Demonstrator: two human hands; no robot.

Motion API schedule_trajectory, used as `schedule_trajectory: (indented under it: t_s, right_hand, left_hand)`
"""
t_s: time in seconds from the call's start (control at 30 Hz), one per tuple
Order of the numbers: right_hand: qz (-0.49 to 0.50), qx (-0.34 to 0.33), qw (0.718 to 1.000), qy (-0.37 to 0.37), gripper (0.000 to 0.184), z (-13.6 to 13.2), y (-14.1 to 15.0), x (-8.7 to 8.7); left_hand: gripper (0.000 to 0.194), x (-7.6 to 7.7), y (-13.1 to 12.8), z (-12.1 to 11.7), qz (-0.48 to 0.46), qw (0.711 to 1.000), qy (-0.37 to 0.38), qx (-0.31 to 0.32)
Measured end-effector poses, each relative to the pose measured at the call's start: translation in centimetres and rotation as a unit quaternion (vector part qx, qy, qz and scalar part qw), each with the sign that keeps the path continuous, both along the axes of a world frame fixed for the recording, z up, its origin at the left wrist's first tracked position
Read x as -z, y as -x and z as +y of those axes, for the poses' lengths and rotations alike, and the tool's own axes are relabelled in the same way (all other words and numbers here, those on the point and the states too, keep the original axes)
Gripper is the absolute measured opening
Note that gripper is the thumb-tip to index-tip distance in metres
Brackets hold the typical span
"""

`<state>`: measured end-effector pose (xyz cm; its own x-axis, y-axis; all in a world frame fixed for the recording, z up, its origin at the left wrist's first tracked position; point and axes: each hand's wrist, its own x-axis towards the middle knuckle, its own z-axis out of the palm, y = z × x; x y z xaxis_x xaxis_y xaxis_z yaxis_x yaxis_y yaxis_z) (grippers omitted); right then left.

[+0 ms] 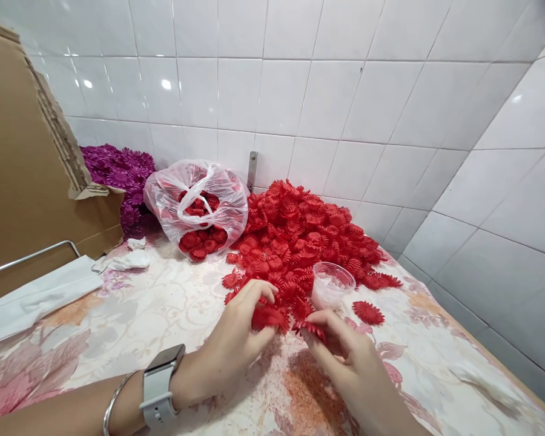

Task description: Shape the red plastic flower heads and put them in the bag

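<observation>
My left hand (238, 330) is at the near edge of a heap of red fabric flowers (300, 236). Its thumb and index finger are apart and curved around a blurred red flower (269, 317), with the thumb at the flower's lower edge. I cannot see the other fingertips. My right hand (349, 357) is closed, pinching a red fabric flower (312, 329) between thumb and fingers. Just beyond the right hand stands a clear plastic cup (332, 284) with whitish stuff in it. One loose red flower (368, 312) lies to the cup's right.
A clear plastic bag (163, 197) of red flowers stands against the tiled wall (290, 91). Purple flowers (127, 172) are piled behind the cardboard box (36, 139) at left. White paper (49, 290) lies on the floral tablecloth (163, 315). A metal bracket (253, 168) stands by the wall.
</observation>
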<state>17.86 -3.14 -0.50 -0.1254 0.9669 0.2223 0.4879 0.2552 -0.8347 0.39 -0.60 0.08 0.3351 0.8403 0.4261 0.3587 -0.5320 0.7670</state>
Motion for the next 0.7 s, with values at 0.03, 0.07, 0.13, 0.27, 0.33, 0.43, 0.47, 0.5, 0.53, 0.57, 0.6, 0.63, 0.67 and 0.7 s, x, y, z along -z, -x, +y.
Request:
schedule_trajectory:
  t_s: [0.03,0.07,0.13,0.27,0.33,0.43,0.47,0.5,0.53,0.57,0.6,0.63,0.67,0.7]
  right_hand:
    - [-0.026,-0.004,1.0,-0.016,0.01,0.0,-0.1,-0.1]
    - [-0.046,-0.01,0.998,-0.034,0.013,0.0,-0.1,-0.1]
    - [-0.083,-0.031,0.993,-0.084,0.019,0.0,-0.1,-0.2]
    - [-0.181,-0.085,0.961,-0.192,0.025,0.0,0.0,0.5]
    - [-0.213,-0.101,0.945,-0.226,0.024,-0.1,0.0,1.1]
    - [-0.231,-0.095,0.941,-0.228,0.022,-0.2,0.0,1.5]
    - [-0.232,-0.087,0.942,-0.225,0.021,-0.3,0.0,1.5]
    - [-0.232,-0.077,0.944,-0.224,0.019,-0.3,0.0,1.4]
    - [-0.228,-0.067,0.945,-0.225,0.016,-0.3,0.0,1.2]
    - [-0.221,-0.055,0.947,-0.227,0.014,-0.4,0.0,1.0]
    - [-0.21,-0.041,0.95,-0.227,0.014,-0.4,-0.1,0.7]
    - [-0.197,-0.033,0.954,-0.223,0.015,-0.4,-0.1,0.4]
    - [-0.182,-0.028,0.96,-0.212,0.017,-0.3,-0.2,0.1]
    - [-0.169,-0.026,0.965,-0.2,0.018,-0.3,-0.2,-0.1]
  left_hand:
    - [0.024,0.0,0.1,-0.1,0.014,1.0,-0.021,0.002]
    - [0.028,-0.1,0.1,-0.2,0.029,0.999,-0.035,0.013]
    - [0.036,-0.4,0.2,-0.6,0.064,0.996,-0.031,0.05]
    - [0.045,-0.6,0.1,-1.2,0.116,0.987,0.014,0.108]
    - [0.04,-0.6,0.0,-1.4,0.141,0.981,0.002,0.135]
    - [0.027,-0.9,-0.3,-1.5,0.158,0.973,-0.003,0.169]
    - [0.026,-0.9,-0.4,-1.5,0.15,0.972,0.012,0.178]
    - [0.026,-0.9,-0.5,-1.4,0.137,0.973,0.034,0.183]
    - [0.027,-0.9,-0.5,-1.3,0.117,0.975,0.063,0.178]
    - [0.028,-0.8,-0.5,-1.1,0.087,0.978,0.097,0.164]
    - [0.028,-0.6,-0.6,-0.9,0.046,0.978,0.139,0.145]
    - [0.027,-0.3,-0.6,-0.5,-0.005,0.976,0.179,0.122]
    - [0.025,0.0,-0.6,-0.2,-0.065,0.968,0.219,0.107]
    - [0.022,0.3,-0.6,0.2,-0.124,0.956,0.248,0.101]
